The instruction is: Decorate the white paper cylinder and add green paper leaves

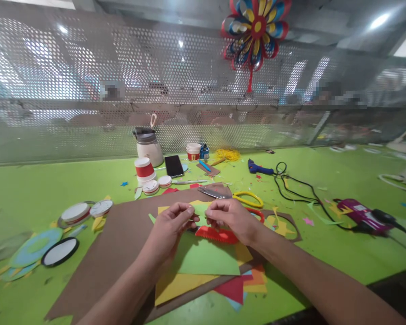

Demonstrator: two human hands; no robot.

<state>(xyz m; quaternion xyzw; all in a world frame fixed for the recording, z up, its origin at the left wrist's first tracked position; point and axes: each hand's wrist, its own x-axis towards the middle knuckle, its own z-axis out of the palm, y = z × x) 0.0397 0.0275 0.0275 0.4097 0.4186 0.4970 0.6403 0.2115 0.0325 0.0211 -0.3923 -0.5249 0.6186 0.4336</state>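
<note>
Left hand [176, 221] and right hand [232, 217] are both pinching a small light-green paper piece [200, 209] — it's basically hovering near the brown cardboard sheet [123, 246]'s far edge, red toothed plastic tool [218, 235] lying just frontward.

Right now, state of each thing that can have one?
Left hand, pinching green paper piece
Right hand, pinching same piece
Scissors, lying down, blade opening unclear
Phone, screen dark
Glue gun, lying down
Red-striped tub, upright
Jug, upright
Blue bottle, upright
Purple box, cable attached
Flower decoration, hanging
</note>
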